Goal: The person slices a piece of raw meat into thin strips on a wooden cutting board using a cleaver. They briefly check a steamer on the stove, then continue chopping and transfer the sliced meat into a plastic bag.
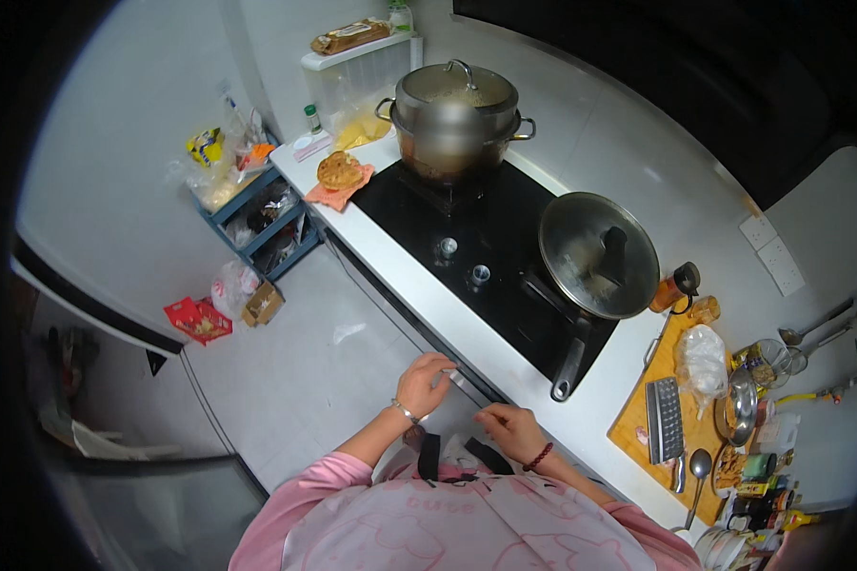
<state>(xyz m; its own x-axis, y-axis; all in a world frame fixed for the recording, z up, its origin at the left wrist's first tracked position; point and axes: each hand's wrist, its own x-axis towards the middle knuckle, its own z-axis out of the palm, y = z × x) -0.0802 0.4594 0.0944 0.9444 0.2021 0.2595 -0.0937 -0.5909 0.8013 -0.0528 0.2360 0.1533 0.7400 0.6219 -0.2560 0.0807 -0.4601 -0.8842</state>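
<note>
My left hand (423,385) is held in front of the counter's edge, fingers slightly bent and thumb apart, with nothing seen in it. My right hand (514,430) hangs beside the same edge, its fingers loosely curled and its palm hidden. Nearest to both is the white countertop (464,314) with a black glass cooktop (507,321). On the right burner sits a frying pan, its black handle (568,367) pointing towards me, under a glass lid (593,250). A large steel pot (457,160) with a glass lid (435,84) stands on the far burner.
A flatbread (338,171) lies on an orange cloth (336,196) at the left. Right of the cooktop, a wooden cutting board (632,414) holds a cleaver (663,421); a metal spoon (699,464) and bottles are beside it. A blue shelf cart (257,246) stands left of the counter.
</note>
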